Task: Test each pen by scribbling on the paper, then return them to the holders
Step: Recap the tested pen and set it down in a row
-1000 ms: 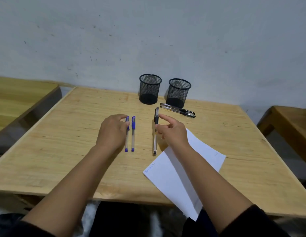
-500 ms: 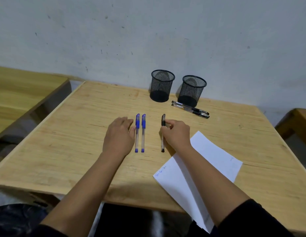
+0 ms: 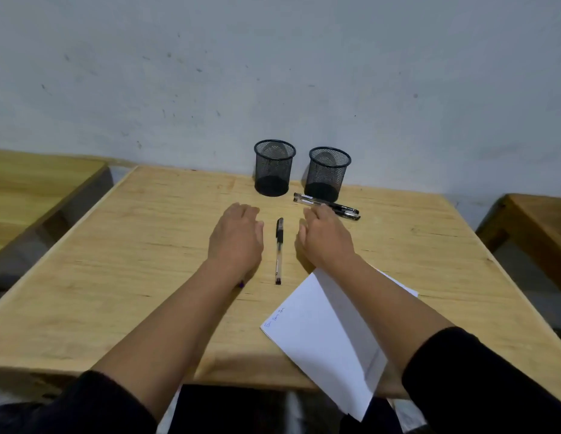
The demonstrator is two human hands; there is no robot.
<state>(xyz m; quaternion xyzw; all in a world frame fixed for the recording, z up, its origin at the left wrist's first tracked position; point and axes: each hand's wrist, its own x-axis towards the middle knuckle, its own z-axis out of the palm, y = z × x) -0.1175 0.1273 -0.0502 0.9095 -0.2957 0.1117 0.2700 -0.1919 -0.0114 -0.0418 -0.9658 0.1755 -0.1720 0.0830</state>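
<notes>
My left hand (image 3: 235, 236) lies palm down on the table over the two blue pens. Only a blue pen tip (image 3: 241, 285) peeks out beside the wrist. A single black pen (image 3: 278, 250) lies free between my hands, pointing away from me. My right hand (image 3: 323, 239) is stretched forward with straight fingers, its fingertips at the near ends of two black pens (image 3: 342, 209) lying in front of the right mesh holder (image 3: 328, 173). The left mesh holder (image 3: 274, 167) stands beside it. Both holders look empty. The white paper (image 3: 323, 333), with small blue scribbles, lies under my right forearm.
The wooden table (image 3: 132, 261) stands against a pale wall. Another wooden table (image 3: 32, 189) is at the left and a wooden bench (image 3: 542, 223) at the right, each across a gap. The paper overhangs the table's near edge.
My left hand slid right and now covers the two blue pens. My right hand let go of the single black pen and moved forward and right to the pair of black pens.
</notes>
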